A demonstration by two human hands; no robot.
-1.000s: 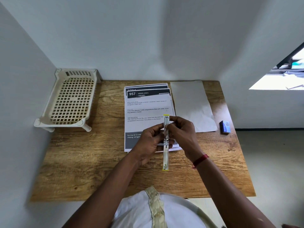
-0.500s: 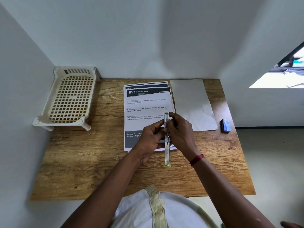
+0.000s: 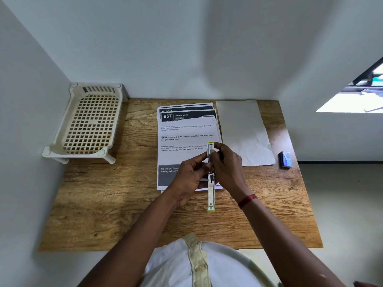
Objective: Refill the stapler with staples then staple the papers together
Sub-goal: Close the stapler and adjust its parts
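Observation:
A metal stapler (image 3: 211, 195) with yellow ends is folded out flat into one long strip, held above the desk. My left hand (image 3: 189, 179) grips its middle from the left. My right hand (image 3: 227, 168) pinches the far half, fingertips pressed on the staple channel; whether a staple strip is between them is hidden. Under both hands lies a stack of printed papers (image 3: 184, 139), the top sheet headed "957 DINING AREA". A small blue staple box (image 3: 286, 159) rests at the desk's right edge.
A blank white sheet (image 3: 244, 131) lies right of the printed stack. A beige perforated plastic rack (image 3: 89, 123) stands in the back left corner. The wooden desk (image 3: 107, 214) is hemmed in by white walls at the back and left.
Both hands and the stapler have shifted slightly away from me over the papers. The right fingertips have closed in on the far half of the stapler.

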